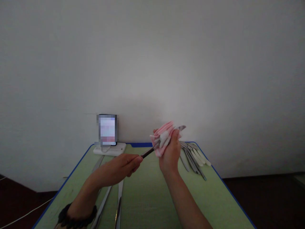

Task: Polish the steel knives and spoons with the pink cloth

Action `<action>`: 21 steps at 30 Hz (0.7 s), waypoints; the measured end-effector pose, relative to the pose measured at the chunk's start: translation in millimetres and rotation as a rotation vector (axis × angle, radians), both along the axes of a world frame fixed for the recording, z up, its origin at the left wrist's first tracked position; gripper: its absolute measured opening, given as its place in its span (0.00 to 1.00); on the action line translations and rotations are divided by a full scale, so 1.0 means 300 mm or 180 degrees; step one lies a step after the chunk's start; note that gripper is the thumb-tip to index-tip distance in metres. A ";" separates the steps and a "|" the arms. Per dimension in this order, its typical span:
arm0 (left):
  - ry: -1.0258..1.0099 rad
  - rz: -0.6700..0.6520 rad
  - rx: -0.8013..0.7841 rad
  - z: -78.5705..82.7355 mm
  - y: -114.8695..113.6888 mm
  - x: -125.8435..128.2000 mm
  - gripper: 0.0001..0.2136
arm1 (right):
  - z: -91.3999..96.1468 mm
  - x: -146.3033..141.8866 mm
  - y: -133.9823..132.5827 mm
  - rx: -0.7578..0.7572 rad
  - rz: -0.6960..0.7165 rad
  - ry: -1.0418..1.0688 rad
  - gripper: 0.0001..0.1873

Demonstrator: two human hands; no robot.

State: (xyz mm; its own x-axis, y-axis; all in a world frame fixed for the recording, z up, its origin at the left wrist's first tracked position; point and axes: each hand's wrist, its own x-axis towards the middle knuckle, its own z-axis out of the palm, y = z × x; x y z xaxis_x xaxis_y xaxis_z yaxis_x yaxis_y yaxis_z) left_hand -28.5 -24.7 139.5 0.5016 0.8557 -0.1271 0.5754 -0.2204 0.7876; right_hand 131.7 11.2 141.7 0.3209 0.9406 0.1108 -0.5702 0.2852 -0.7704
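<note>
My left hand (125,167) is closed round the dark, shiny handle of a table knife (148,152), raised above the table and slanting up to the right. A crumpled pink-and-white cloth (164,136) wraps the middle of the blade. Closed over that cloth is my right hand (170,156), its thumb pressing on the near side. The rounded blade tip pokes out past the cloth; the middle of the blade is hidden. Beneath my left forearm lie several long metal knives (119,197), partly covered by the arm.
A pile of cutlery (193,157), some with white handles, lies at the table's right back. At the left back, a phone (108,130) with a lit, blurred screen stands by a white base (121,148). The green table (147,200) has a blue edge and meets a plain wall (152,63).
</note>
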 end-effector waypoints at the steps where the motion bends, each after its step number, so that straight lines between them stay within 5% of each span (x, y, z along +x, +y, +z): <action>1: -0.0078 0.0036 0.0018 -0.007 0.005 0.011 0.21 | -0.014 -0.017 -0.004 0.0000 0.0070 -0.0136 0.29; 5: -0.0279 0.0014 0.0017 -0.021 0.014 0.040 0.20 | -0.048 -0.050 -0.011 0.0001 0.0267 -0.0592 0.27; 12: 0.0364 -0.0186 0.0538 0.009 0.005 0.021 0.16 | -0.031 -0.008 0.005 -0.0043 0.0279 -0.0868 0.26; 17: 0.0608 0.0457 0.1167 0.031 0.019 -0.047 0.15 | -0.009 0.058 0.009 0.0131 0.1005 -0.2111 0.25; 21: -0.0055 0.1093 0.1449 0.052 0.015 -0.062 0.14 | 0.014 0.092 -0.008 0.0596 0.1858 -0.3454 0.20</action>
